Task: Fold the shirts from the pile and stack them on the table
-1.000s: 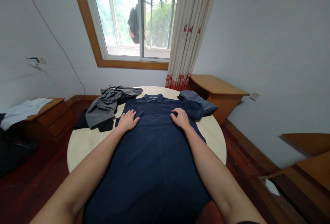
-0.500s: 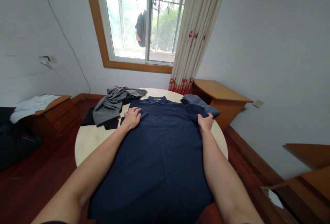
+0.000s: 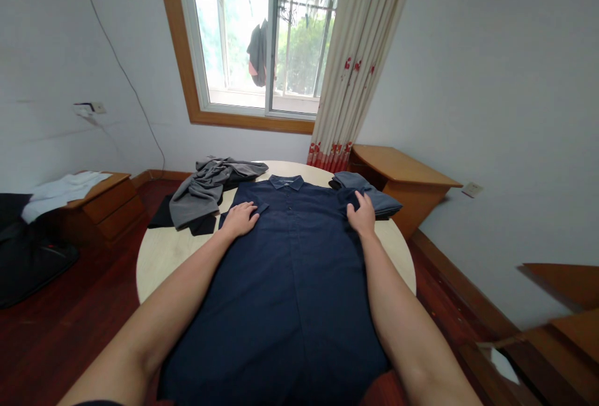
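A dark navy short-sleeved button shirt (image 3: 292, 269) lies spread front up, its collar (image 3: 286, 183) at the far end and its lower part hanging over the near table edge. My left hand (image 3: 240, 219) rests flat on the shirt's left side, over the sleeve, fingers extended. On the opposite side, my right hand (image 3: 362, 214) touches the right sleeve, thumb and fingers apart. Both sleeves appear turned in toward the body of the shirt. Under the shirt is a round pale table (image 3: 161, 262).
Crumpled grey clothing (image 3: 199, 197) and black cloth (image 3: 203, 225) lie at the table's back left. Folded blue-grey clothing (image 3: 374, 194) sits at the back right, beside a wooden desk (image 3: 397, 163). A wooden drawer cabinet (image 3: 112, 206) stands left, near a black bag (image 3: 37, 262).
My right hand has moved inward to the left and slightly away from me, bringing the sleeve's edge in. Its fingers have spread. My left hand has shifted only slightly nearer.
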### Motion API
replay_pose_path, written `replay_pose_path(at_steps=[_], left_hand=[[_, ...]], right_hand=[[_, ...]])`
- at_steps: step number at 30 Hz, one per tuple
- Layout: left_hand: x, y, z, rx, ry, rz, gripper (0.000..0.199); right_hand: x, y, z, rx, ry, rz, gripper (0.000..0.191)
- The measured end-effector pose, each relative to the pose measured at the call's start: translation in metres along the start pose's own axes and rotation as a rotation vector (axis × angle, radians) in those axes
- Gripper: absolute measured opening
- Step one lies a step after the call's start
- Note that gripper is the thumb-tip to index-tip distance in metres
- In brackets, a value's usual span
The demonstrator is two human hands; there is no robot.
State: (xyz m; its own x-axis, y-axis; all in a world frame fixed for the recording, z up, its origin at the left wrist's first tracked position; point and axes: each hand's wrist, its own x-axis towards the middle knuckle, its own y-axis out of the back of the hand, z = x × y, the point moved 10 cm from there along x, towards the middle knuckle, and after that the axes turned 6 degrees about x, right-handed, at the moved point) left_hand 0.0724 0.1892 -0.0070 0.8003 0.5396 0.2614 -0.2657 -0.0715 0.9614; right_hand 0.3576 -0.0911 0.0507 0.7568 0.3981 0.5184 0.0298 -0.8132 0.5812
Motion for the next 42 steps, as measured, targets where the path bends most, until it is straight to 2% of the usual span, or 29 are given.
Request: replay_pose_path(at_steps=[2, 4, 6, 7, 10, 13, 16, 19, 23, 27, 29, 33, 38, 42], left_hand=[[0.000, -0.004, -0.001, 0.005, 0.009, -0.028, 0.050], [0.000, -0.006, -0.002, 0.005, 0.013, -0.039, 0.051], [0.000, -0.006, -0.002, 0.007, 0.008, -0.046, 0.053], [0.000, -0.007, -0.002, 0.011, 0.005, -0.048, 0.053], [0.001, -0.008, -0.002, 0.018, -0.003, -0.052, 0.054], [0.002, -0.009, -0.003, 0.014, -0.002, -0.053, 0.055], [0.000, -0.009, -0.002, 0.016, -0.001, -0.058, 0.054], [-0.001, -0.007, 0.000, 0.027, -0.005, -0.062, 0.053], [0.009, 0.000, -0.002, 0.019, 0.017, -0.081, 0.050], [0.039, -0.001, -0.012, 0.051, 0.069, -0.117, 0.052], [0.056, -0.010, -0.017, 0.094, 0.077, -0.168, 0.058], [0.082, -0.036, -0.035, 0.131, 0.136, -0.276, 0.076], [0.106, -0.050, -0.058, 0.144, 0.170, -0.238, 0.083], [0.120, -0.052, -0.066, 0.154, 0.169, -0.232, 0.084]], right_hand=[[-0.008, -0.020, -0.033, 0.024, 0.183, -0.173, 0.067], [-0.022, -0.042, -0.058, 0.072, 0.341, -0.379, 0.063], [-0.034, -0.059, -0.067, 0.121, 0.398, -0.519, 0.049], [-0.037, -0.064, -0.065, 0.139, 0.393, -0.549, 0.044], [-0.035, -0.074, -0.047, 0.113, 0.310, -0.535, 0.044], [-0.030, -0.082, -0.018, -0.074, 0.153, -0.522, 0.050], [-0.032, -0.088, 0.006, -0.281, 0.011, -0.582, 0.056], [-0.033, -0.090, 0.014, -0.388, -0.047, -0.628, 0.062], [-0.026, -0.096, 0.010, -0.499, -0.050, -0.635, 0.064], [-0.003, -0.116, -0.008, -0.520, 0.027, -0.606, 0.063], [0.008, -0.132, -0.011, -0.499, 0.023, -0.635, 0.066], [0.028, -0.158, 0.002, -0.479, -0.034, -0.680, 0.073], [0.048, -0.171, 0.019, -0.481, -0.015, -0.628, 0.079], [0.056, -0.173, 0.020, -0.489, -0.002, -0.616, 0.078]])
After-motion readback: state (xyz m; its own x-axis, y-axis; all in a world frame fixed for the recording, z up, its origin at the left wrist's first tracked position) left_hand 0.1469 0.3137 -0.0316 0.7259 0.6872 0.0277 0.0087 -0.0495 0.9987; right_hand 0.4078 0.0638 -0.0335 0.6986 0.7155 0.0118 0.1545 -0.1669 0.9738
